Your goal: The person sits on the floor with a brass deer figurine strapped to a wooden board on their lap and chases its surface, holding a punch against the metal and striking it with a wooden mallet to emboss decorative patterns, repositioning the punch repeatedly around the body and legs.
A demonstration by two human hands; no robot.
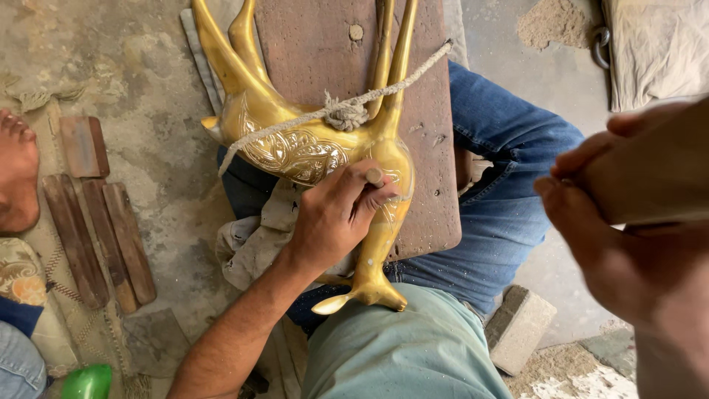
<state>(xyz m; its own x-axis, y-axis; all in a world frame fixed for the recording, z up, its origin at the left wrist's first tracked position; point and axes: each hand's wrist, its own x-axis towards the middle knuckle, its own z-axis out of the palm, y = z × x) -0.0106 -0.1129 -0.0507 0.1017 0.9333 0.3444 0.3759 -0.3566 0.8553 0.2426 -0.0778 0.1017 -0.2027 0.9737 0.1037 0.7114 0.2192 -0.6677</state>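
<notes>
Left hand (336, 214) with small punch (374, 177) against roped brass deer (310, 140) on wooden board (428, 148)

Counted in head view: one brass deer figure (317, 148), centre; one wooden board (428, 148) beneath; one knotted rope (343, 112) across; two hands, left hand (336, 214) centre, right hand (628, 244) right edge. Four wooden strips (96, 236), left side. One stone block (521, 329), lower right. One green object (87, 383), bottom left.
</notes>
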